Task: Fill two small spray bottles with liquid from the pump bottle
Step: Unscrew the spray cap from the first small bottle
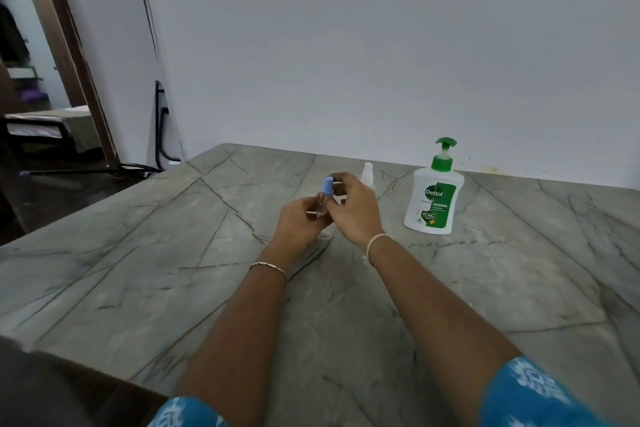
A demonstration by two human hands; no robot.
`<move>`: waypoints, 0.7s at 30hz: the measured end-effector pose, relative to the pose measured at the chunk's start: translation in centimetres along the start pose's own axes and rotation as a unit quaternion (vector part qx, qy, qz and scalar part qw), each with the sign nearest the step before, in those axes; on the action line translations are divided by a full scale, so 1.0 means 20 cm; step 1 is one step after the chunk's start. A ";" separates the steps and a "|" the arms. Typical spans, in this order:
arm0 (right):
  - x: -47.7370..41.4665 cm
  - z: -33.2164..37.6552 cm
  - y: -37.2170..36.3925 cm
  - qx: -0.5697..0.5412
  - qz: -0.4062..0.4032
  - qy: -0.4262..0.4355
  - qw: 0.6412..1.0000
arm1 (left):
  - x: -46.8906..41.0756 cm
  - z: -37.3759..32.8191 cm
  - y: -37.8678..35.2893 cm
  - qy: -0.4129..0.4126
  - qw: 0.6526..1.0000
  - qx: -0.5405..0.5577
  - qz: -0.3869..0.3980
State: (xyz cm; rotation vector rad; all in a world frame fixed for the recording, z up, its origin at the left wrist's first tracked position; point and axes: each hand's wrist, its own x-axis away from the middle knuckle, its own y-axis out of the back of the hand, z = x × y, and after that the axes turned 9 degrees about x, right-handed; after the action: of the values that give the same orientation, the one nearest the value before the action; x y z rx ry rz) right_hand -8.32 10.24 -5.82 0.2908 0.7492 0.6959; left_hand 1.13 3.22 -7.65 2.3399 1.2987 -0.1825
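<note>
A small clear spray bottle with a blue top point(325, 192) is held above the grey marble table point(173, 253). My left hand point(299, 222) grips its clear body. My right hand point(353, 208) has its fingers curled around the blue top. A second small spray bottle with a white top point(367, 174) stands on the table just behind my right hand, partly hidden by it. The white Dettol pump bottle with a green pump point(433, 196) stands upright to the right of both hands, untouched.
A white wall rises directly behind the table. The table's left edge drops to a dark floor with a black metal frame point(160, 125) and an open doorway point(41, 80) beyond.
</note>
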 end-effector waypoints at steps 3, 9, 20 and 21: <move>0.04 0.01 0.01 -0.022 -0.060 -0.019 0.998 | 0.04 -0.02 0.00 -0.009 1.000 0.006 -0.010; 0.18 0.04 0.00 -0.049 -0.083 -0.032 0.995 | 0.14 -0.04 0.01 -0.015 1.000 -0.002 -0.023; 0.24 0.06 0.04 -0.077 -0.106 -0.043 0.990 | 0.24 -0.06 0.01 -0.040 0.999 -0.001 -0.007; 0.24 0.05 0.04 -0.083 -0.109 -0.045 0.990 | 0.23 -0.06 0.01 -0.038 0.999 0.003 -0.012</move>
State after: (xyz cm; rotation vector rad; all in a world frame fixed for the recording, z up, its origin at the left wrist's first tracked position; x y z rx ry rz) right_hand -5.55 14.11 -7.29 0.0863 0.6229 0.5301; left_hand 3.75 7.30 -8.01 2.3011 1.2917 -0.2804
